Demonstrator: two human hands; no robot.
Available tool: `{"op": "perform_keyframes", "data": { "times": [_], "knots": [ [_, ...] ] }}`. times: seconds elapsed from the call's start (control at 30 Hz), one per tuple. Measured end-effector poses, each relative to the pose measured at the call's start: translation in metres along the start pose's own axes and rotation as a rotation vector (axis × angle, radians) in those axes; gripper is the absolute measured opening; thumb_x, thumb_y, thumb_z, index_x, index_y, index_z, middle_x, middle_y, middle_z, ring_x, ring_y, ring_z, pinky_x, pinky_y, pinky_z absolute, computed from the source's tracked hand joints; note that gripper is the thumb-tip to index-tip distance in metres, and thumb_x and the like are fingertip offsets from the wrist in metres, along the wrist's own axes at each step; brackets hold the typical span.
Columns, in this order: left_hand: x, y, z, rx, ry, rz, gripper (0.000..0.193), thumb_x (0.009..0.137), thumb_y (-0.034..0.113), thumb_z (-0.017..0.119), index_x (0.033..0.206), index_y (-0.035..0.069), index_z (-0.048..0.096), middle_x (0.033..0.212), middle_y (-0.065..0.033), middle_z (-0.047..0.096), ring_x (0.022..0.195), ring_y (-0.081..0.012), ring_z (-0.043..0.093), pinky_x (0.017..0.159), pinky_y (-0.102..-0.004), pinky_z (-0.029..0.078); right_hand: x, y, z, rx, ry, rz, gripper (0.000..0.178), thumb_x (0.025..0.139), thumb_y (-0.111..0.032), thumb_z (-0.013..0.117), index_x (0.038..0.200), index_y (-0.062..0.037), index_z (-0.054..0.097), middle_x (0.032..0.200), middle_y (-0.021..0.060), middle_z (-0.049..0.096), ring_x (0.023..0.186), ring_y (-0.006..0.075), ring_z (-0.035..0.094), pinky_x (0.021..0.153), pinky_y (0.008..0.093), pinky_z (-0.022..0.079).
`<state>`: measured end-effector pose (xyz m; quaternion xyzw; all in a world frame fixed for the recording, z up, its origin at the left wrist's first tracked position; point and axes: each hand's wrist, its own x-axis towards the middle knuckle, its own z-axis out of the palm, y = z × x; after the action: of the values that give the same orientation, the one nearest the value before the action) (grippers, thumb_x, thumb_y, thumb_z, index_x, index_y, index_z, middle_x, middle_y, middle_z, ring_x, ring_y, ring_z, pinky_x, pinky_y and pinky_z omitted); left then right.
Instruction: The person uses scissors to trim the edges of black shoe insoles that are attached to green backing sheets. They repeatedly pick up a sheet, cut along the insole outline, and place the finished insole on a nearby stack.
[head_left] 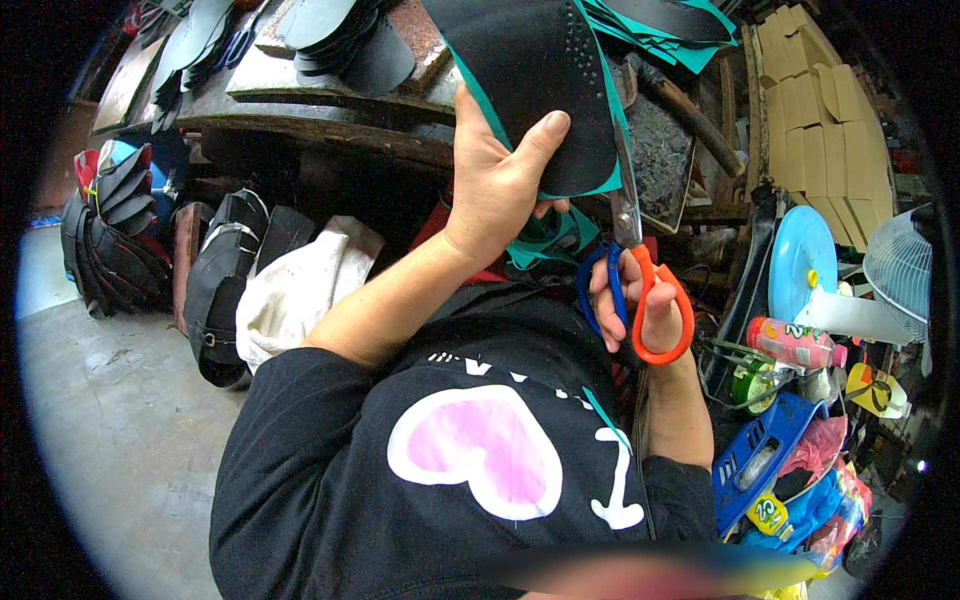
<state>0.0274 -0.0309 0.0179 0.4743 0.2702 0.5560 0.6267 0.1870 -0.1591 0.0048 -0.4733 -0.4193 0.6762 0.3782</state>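
Note:
My left hand [490, 185] is closed on a black sole-shaped piece [520, 75], thumb on top and fingers underneath. Teal sheet material [482, 105] shows along the edges of this piece, and small raised dots run down its right side. In my right hand [655, 305] is a pair of scissors [626, 218] with one orange and one blue handle loop. The blades point away from me, along the piece's right edge by the teal rim. Below the piece hangs a teal offcut [565, 238]. A thin teal strip [604, 415] lies on my black shirt.
A worn bench [330, 128] ahead carries stacked dark soles [375, 65] and teal-edged sheets [680, 25]. Rightward are a wooden handle [690, 120], tan boxes [825, 150], a fan [900, 270], a pink bottle [790, 343] and a blue basket [750, 460]. Bundled black pieces [115, 240] stand left.

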Motion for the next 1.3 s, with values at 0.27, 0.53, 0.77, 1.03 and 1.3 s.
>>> {"op": "perform_keyframes", "data": {
  "times": [0.27,0.53,0.77,1.03,1.3],
  "knots": [
    [-0.009,-0.010,0.005,0.036,-0.018,0.038,0.050,0.088,0.010,0.062,0.126,0.006,0.028,0.107,-0.0112,0.057,0.071,-0.0109,0.063,0.045,-0.0184,0.050,0.005,0.006,0.007,0.048,0.068,-0.125,0.097,0.064,-0.089,0.038,0.099,0.0000,0.049,0.056,0.0007,0.049,0.045,0.0091,0.046,0.043,0.0211,0.040],
    [-0.017,-0.007,0.007,0.019,-0.065,-0.091,0.055,0.089,0.011,0.061,0.130,0.006,0.025,0.096,-0.0111,0.059,0.054,-0.0106,0.059,0.036,-0.0199,0.045,0.011,0.006,0.009,0.107,0.146,-0.203,0.096,0.067,-0.088,0.036,0.101,0.0007,0.047,0.053,0.0006,0.045,0.038,0.0083,0.041,0.037,0.0196,0.037],
    [-0.024,-0.010,0.012,-0.039,-0.032,-0.165,0.056,0.089,0.011,0.061,0.130,0.007,0.024,0.096,-0.0109,0.058,0.052,-0.0108,0.058,0.035,-0.0202,0.045,0.011,0.006,0.009,0.108,0.061,-0.122,0.094,0.069,-0.088,0.029,0.106,-0.0026,0.046,0.052,0.0007,0.043,0.037,0.0094,0.041,0.037,0.0210,0.039],
    [-0.035,-0.007,0.010,-0.053,-0.137,-0.289,0.061,0.088,0.010,0.061,0.134,0.008,0.021,0.098,-0.0127,0.057,0.052,-0.0109,0.058,0.034,-0.0203,0.044,0.015,0.004,0.008,0.091,0.158,-0.221,0.105,0.069,-0.088,0.028,0.122,0.0019,0.042,0.055,0.0026,0.048,0.039,0.0097,0.043,0.040,0.0204,0.041],
    [-0.034,-0.002,0.006,-0.047,-0.182,-0.333,0.061,0.089,0.012,0.061,0.134,0.009,0.021,0.093,-0.0114,0.058,0.048,-0.0105,0.056,0.033,-0.0202,0.043,0.016,-0.008,0.004,0.048,0.090,-0.209,0.106,0.070,-0.088,0.025,0.118,0.0044,0.045,0.061,0.0014,0.050,0.044,0.0081,0.046,0.040,0.0200,0.039]
  ]
}}
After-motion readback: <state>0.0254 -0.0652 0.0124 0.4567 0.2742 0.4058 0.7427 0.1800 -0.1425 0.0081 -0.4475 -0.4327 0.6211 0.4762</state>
